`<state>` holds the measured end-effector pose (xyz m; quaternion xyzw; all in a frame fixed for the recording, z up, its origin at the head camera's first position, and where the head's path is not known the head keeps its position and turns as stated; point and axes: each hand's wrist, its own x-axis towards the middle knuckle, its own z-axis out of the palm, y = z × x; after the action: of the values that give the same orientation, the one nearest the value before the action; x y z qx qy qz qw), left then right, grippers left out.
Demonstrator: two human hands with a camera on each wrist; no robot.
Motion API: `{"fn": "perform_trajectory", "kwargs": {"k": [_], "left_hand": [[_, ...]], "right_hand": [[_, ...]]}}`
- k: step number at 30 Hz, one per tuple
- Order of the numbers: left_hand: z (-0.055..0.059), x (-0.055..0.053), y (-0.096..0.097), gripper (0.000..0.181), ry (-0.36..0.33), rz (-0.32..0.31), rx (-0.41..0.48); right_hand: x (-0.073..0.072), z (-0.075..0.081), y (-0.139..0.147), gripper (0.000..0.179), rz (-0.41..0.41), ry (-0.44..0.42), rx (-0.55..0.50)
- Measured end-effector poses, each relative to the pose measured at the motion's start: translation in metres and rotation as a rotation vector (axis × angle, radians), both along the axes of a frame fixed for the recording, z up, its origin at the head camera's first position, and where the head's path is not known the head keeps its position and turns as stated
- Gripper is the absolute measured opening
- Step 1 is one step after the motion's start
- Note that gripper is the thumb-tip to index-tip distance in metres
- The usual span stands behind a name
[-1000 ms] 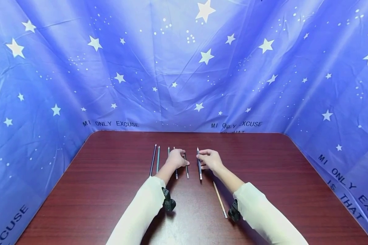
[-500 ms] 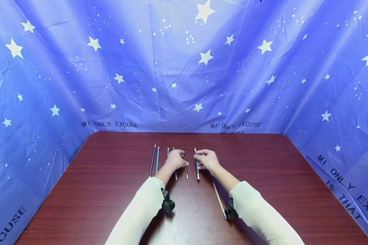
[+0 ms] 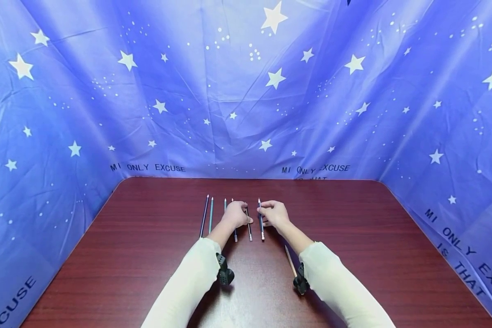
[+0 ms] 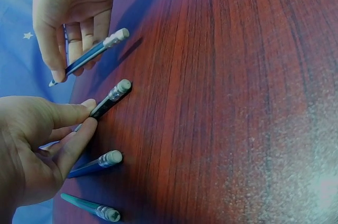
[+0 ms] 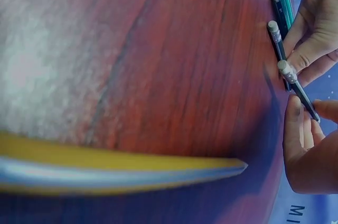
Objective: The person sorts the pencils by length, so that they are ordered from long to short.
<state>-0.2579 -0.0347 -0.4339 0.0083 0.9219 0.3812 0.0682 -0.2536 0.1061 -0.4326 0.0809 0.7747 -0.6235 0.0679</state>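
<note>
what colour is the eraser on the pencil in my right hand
Whitish; the eraser shows best in the left wrist view.

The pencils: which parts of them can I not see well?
Head view: yellow pencil, back end covered by the black wrist device.
Head view: leftmost pencil, eraser end covered by the left sleeve.
Left wrist view: pencil in the left hand, tip hidden by that hand.
Right wrist view: yellow pencil, blurred, cut off by left edge.

The right hand (image 5: 311, 152) pinches a dark pencil (image 5: 303, 95); the left hand (image 5: 317, 31) touches a 2nd pencil (image 5: 278, 43); a blurred yellow pencil (image 5: 119, 172) lies on the bench (image 5: 174, 76)
</note>
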Motion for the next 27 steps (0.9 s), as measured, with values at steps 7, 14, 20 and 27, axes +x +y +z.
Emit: {"fn": "perform_trajectory", "kwargs": {"k": [7,14,20,27], "left_hand": [[-0.001,0.0,-0.001,0.059,0.018,-0.001,-0.016],[-0.001,-0.001,-0.001,0.059,0.011,-0.005,-0.018],[0.0,-0.001,-0.001,0.06,0.011,-0.003,-0.016],[0.001,0.001,0.001,0.059,0.024,-0.006,-0.022]], "right_hand": [[-0.003,-0.001,-0.006,0.026,0.002,0.02,0.031],[-0.004,-0.003,-0.006,0.026,-0.002,0.026,0.061],[-0.006,-0.007,-0.006,0.026,0.005,0.048,0.113],[-0.008,-0.014,-0.006,0.022,-0.011,0.087,0.211]]}}
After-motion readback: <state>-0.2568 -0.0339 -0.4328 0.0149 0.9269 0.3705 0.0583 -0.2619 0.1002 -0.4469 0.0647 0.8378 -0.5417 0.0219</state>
